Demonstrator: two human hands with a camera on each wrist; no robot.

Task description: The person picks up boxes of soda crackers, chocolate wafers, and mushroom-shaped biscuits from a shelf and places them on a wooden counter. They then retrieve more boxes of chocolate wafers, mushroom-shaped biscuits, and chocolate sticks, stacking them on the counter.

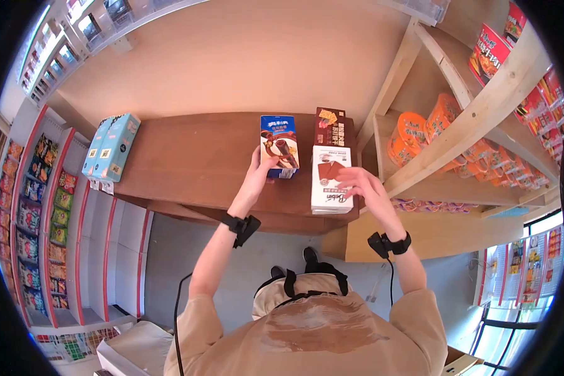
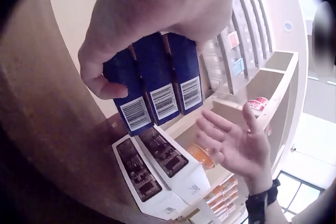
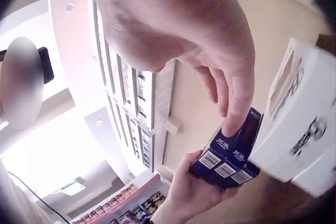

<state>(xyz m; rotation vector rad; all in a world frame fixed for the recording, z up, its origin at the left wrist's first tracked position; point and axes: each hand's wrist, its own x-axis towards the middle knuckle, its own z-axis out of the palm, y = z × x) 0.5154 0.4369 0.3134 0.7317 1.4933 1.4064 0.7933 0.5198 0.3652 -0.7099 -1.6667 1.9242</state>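
My left hand (image 1: 259, 172) grips a stack of blue wafer-roll boxes (image 1: 278, 139) near the middle of the brown table. Three barcoded box ends (image 2: 164, 102) line up side by side in the left wrist view, with my thumb and fingers around the outer sides. My right hand (image 1: 365, 188) is over the white biscuit boxes (image 1: 332, 194), its fingers loosely extended and holding nothing. In the right wrist view those white boxes (image 3: 296, 124) stand close to the blue ones. A dark brown biscuit box (image 1: 339, 128) lies directly behind the white boxes.
Light blue boxes (image 1: 113, 150) stand at the left end of the brown table (image 1: 188, 150). A wooden shelf (image 1: 413, 182) with orange noodle tubs (image 1: 410, 135) rises close on the right. Snack racks (image 1: 44, 213) line the left side.
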